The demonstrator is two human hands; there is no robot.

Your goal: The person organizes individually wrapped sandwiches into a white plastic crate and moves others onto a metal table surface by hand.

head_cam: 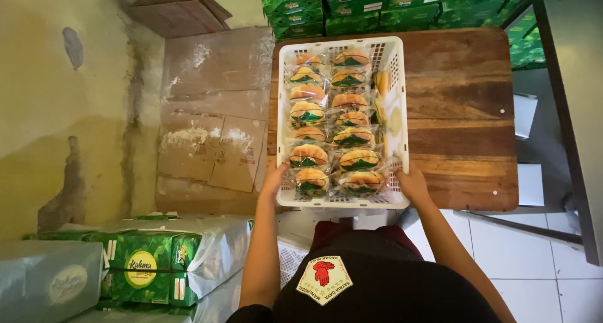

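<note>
A white plastic crate [397, 91] rests on a brown wooden table [461, 116], its near end at the table's front edge. It holds several round orange pastries [308, 155] in clear wrappers with green marks, laid in two rows, plus a few standing along its right wall. My left hand [274, 177] grips the crate's near left corner. My right hand [412, 183] grips the near right corner. A black garment with a patch [323, 279] fills the bottom centre.
Green boxes in plastic wrap [151, 266] are stacked at lower left. More green boxes [377, 6] stand behind the table. Flattened cardboard [210, 122] leans on a stained wall at left. White floor tiles [521, 254] lie at lower right.
</note>
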